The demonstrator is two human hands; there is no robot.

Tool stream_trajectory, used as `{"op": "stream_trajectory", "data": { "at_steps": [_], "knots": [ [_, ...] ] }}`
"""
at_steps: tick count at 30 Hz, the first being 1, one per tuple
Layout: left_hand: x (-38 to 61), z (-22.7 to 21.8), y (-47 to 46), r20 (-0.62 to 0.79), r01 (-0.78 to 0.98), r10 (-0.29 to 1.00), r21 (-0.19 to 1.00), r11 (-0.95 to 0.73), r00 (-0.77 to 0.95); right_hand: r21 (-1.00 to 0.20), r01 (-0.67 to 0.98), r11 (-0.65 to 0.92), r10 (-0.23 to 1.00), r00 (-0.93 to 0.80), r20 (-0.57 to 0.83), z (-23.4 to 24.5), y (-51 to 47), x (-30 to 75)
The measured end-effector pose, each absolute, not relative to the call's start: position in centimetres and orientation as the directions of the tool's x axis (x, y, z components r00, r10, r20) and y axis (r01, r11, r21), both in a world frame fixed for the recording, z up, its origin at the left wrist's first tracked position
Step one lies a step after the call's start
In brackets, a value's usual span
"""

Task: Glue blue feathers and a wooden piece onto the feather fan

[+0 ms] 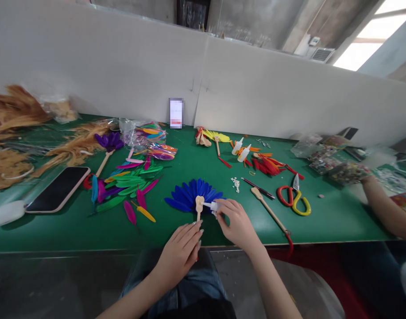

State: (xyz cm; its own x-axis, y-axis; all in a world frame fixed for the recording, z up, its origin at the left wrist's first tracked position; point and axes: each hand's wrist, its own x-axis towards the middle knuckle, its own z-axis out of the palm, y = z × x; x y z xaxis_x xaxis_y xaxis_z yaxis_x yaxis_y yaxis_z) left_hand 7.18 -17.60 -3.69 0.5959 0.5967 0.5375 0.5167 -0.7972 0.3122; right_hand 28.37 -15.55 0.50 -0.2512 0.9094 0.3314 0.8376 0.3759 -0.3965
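A fan of blue feathers [183,195] lies near the table's front edge, with a pale wooden handle [199,203] at its centre. My left hand [181,248] is closed on the lower part of that handle, hiding most of it. In my right hand [237,221] is a small white glue bottle [214,206], tipped sideways. Its thin nozzle points left and reaches the rounded top of the handle. Small white pieces [235,183] lie in a cluster just beyond my right hand, beside a dark pen-like stick [259,189].
Loose coloured feathers [133,181] and a phone [58,189] lie left. To the right are scissors [301,204], a wooden stick with red cord [271,210] and orange-red feathers [267,164]. Two glue bottles [244,153] lie behind. Another person's arm [385,208] reaches in at far right.
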Motion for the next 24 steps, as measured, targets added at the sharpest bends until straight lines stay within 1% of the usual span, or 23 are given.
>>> {"op": "stream_trajectory", "data": {
  "at_steps": [5,12,16,18,20,22,24],
  "knots": [
    [7.2,-3.7,-17.6,0.54,0.524,0.584,0.282,-0.804,0.606,-0.417,0.83,0.371,0.902,-0.215,0.375,0.5,-15.6,28.5],
    [7.1,-3.7,-17.6,0.532,0.524,0.583,0.278,-0.805,0.614,-0.43,0.833,0.349,0.918,-0.211,0.336,0.0,-15.3,28.0],
    [7.0,-3.7,-17.6,0.524,0.528,0.586,0.276,-0.803,0.618,-0.454,0.813,0.366,0.918,-0.236,0.318,0.0,-15.2,27.5],
    [7.0,-3.7,-17.6,0.522,0.529,0.587,0.275,-0.803,0.619,-0.509,0.775,0.375,0.916,-0.223,0.335,0.3,-15.2,27.4],
    [7.0,-3.7,-17.6,0.526,0.528,0.587,0.277,-0.803,0.616,-0.612,0.703,0.363,0.919,-0.161,0.36,1.0,-15.3,27.5],
    [7.0,-3.7,-17.6,0.528,0.523,0.587,0.286,-0.803,0.613,-0.738,0.588,0.331,0.929,-0.065,0.364,1.7,-15.5,27.7],
    [6.9,-3.7,-17.6,0.528,0.514,0.591,0.305,-0.802,0.61,-0.855,0.428,0.293,0.941,0.031,0.338,2.3,-15.7,28.0]
  ]
}}
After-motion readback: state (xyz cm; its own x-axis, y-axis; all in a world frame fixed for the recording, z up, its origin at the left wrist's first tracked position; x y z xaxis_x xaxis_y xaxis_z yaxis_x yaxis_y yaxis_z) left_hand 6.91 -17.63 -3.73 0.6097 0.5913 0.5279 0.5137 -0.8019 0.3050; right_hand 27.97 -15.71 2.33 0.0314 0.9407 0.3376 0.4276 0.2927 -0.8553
